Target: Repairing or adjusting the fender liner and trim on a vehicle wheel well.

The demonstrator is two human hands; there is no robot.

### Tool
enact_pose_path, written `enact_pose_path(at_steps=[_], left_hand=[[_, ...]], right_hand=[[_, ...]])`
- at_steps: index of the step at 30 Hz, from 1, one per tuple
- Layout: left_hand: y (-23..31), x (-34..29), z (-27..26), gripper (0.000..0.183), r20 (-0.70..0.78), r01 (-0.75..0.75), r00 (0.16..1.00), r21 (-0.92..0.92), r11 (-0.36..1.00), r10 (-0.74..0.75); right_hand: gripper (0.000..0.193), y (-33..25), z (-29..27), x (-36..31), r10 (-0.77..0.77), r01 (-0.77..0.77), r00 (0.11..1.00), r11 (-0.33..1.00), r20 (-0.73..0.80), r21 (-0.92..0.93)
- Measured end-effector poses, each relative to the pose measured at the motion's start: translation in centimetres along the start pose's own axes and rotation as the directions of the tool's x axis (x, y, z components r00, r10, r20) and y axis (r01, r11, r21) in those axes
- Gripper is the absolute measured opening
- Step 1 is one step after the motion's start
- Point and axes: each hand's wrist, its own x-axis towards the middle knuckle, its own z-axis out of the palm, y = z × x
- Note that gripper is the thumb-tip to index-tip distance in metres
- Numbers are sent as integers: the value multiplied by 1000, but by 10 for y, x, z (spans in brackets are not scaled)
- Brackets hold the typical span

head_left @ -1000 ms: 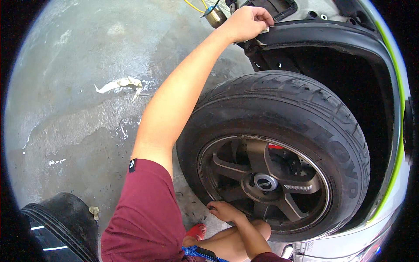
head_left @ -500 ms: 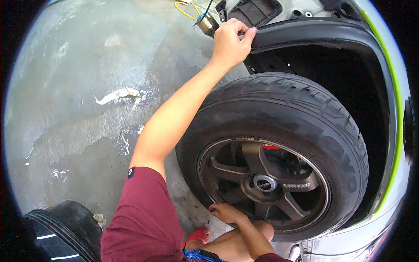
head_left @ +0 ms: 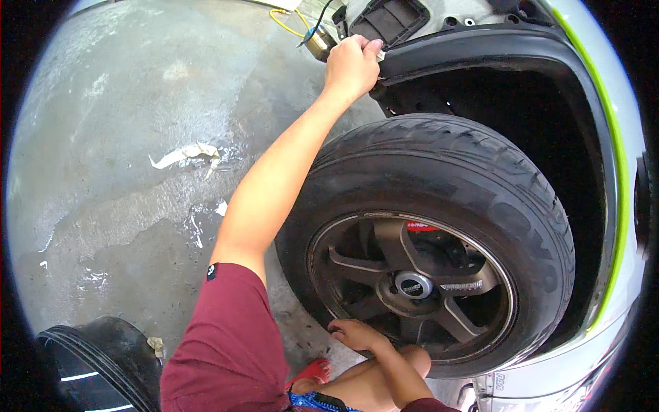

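My left hand [head_left: 351, 67] reaches up to the front end of the black wheel-arch trim [head_left: 473, 49]. Its thumb and fingers pinch a small pale scrap [head_left: 381, 55], mostly hidden, at the trim's edge. Below lies the big black tyre [head_left: 439, 161] on a bronze spoked wheel [head_left: 395, 247] with a silver centre cap [head_left: 414, 285]. My right hand [head_left: 358, 335] hangs with curled fingers by the lower left of the tyre, its forearm across my bent knee. What those fingers hold, if anything, is hidden.
The car's pale body panel [head_left: 628, 275] with a lime-green strip borders the arch. A metal canister [head_left: 319, 44] with a yellow hose is beyond my left hand. A crumpled white strip [head_left: 185, 154] lies on the wet concrete floor, and a black round container [head_left: 103, 364] stands at lower left.
My left hand shifts slightly left and downward in the picture, still pinched, and the pale scrap shows beside the thumb. The wheel and arch also shift a little left. My right hand stays put.
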Motion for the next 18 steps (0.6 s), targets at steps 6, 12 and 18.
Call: enact_pose_path(at_steps=[6,12,18], left_hand=[[-11,3,-1,42,34,88,996,-53,995,-86],[-24,11,-6,51,61,134,991,-235,963,-123],[-12,3,-23,42,215,47,977,-164,985,-11]], right_hand=[[34,-10,-7,-5,-20,21,1000,999,-11,26],[34,-17,-8,-9,47,-47,999,999,-11,10],[34,-14,-9,-11,93,-95,995,995,35,43]])
